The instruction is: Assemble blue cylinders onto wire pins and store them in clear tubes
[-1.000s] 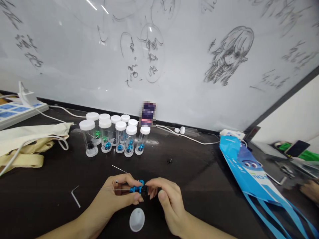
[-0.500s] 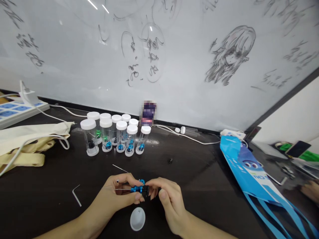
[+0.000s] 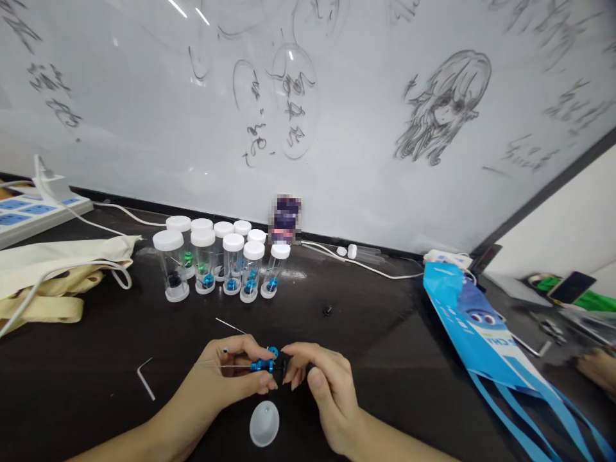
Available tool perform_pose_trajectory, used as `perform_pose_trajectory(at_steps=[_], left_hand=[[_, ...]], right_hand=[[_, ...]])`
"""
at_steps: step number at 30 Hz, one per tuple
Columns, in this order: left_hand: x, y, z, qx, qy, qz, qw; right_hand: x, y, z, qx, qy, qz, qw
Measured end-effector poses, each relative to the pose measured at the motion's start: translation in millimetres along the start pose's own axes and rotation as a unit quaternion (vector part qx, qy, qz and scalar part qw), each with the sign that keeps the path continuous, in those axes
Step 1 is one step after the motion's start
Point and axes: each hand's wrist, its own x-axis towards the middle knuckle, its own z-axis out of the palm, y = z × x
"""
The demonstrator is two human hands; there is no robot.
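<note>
My left hand (image 3: 231, 372) pinches a small blue metal part (image 3: 261, 365) between thumb and fingers. A thin metal rod runs from it back toward the palm, and a black round end (image 3: 280, 367) points right. A small blue disc (image 3: 273, 352) shows at the fingertips, its link to the part unclear. Close by on the right, my right hand (image 3: 327, 391) is half curled, thumb apart from the fingers, fingertips beside the black end; whether they touch it cannot be told. Below both hands lies a small white oval dish (image 3: 264, 424).
Behind stand several clear tubes with white caps (image 3: 233, 263) holding coloured parts. A white hex key (image 3: 145, 380), a thin rod (image 3: 230, 326) and a small black piece (image 3: 327, 310) lie around. A cloth bag (image 3: 62, 276) is left, a blue bag (image 3: 471, 321) right. Another person's hand (image 3: 597, 367) is far right.
The black end now looks thinner and turned more side-on. My right fingers have shifted very slightly beside it. My left hand keeps its hold; the view has moved a little.
</note>
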Motion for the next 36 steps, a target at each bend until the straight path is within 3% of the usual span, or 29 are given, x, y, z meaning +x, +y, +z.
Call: perform_pose_trajectory(at_steps=[19,28,36], left_hand=[[5,-6,-1.1,-0.006,0.009,0.012,1.000],[8,-12,-3.4,-0.019,0.007,0.025,0.999],[12,-17,-6.3,-0.027,-0.018,0.028,0.999]], right_hand=[[-2,3,1,0.002,-0.005,0.017,1.000],[1,3,3,0.004,-0.027,0.077,0.997],[2,1,2,-0.013,-0.040,0.073,0.996]])
